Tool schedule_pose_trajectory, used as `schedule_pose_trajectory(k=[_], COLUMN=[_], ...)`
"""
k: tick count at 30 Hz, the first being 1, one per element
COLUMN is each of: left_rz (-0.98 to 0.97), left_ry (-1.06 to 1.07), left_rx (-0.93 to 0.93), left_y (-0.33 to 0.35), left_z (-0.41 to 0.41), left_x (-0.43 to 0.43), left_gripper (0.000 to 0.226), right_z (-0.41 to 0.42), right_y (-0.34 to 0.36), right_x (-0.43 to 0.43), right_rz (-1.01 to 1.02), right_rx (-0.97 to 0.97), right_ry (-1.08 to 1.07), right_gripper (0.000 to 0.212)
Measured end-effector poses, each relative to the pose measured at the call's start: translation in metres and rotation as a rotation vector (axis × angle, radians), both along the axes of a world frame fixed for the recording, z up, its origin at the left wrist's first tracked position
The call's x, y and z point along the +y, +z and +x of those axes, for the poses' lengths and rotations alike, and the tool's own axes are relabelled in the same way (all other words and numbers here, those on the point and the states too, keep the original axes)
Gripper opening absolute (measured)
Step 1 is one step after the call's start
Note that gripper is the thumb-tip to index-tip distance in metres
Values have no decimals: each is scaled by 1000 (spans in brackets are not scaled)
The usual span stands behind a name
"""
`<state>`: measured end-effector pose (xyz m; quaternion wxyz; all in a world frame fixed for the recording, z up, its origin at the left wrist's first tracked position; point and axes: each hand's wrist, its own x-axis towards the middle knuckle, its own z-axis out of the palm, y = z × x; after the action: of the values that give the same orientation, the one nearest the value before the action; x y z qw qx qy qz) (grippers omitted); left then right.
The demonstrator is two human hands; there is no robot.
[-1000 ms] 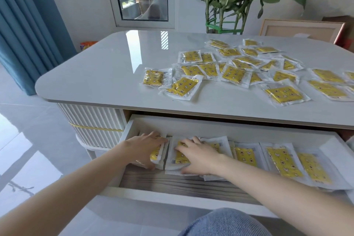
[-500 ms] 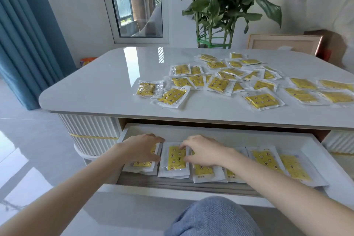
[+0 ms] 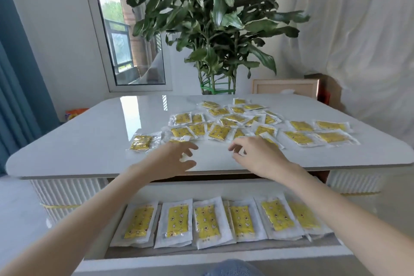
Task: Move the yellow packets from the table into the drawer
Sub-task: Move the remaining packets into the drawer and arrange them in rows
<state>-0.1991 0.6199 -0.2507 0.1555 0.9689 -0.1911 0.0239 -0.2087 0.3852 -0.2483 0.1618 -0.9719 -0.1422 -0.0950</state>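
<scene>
Packets (image 3: 298, 138) with yellow print lie scattered on the tabletop (image 3: 89, 136), behind the open drawer (image 3: 156, 262) and mostly toward its right half. Inside the drawer a row of packets (image 3: 177, 219) lies flat, side by side and partly overlapping, across almost its whole width. Both hands are above the tabletop, just behind the drawer's back wall. The left hand (image 3: 172, 159) has its fingers (image 3: 190, 147) spread and released, holding nothing, close to the nearest packets. The right hand (image 3: 255, 152) has its fingers (image 3: 235, 148) loosely bent and also grasps nothing; one packet lies just beyond it. A big green plant (image 3: 212, 18) stands far behind the drawer.
</scene>
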Motion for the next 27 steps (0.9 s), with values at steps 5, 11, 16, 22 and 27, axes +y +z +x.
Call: schedule_pose_trajectory(k=[5,11,16,22,27], left_rz=[-45,-52,-193,-278,-293], left_ry=[20,44,126,303,332], left_rx=[-62,-59,26,-12,-93], left_y=[-6,-24,-38,-62,-67], left_z=[39,90,133,160,167], left_x=[-37,-75,-105,-118,-118], left_gripper=[49,53,58,65,72], right_z=[28,62,78,78,103], right_y=[-5,-31,-53,-54,-39], right_x=[-42,-66,-67,-71,-80], right_rz=[50,30,1,233,304], right_rx=[20,163,125,107,245], right_ry=[-156,-166,-168,-52,-180], right_gripper=[32,42,42,28,38])
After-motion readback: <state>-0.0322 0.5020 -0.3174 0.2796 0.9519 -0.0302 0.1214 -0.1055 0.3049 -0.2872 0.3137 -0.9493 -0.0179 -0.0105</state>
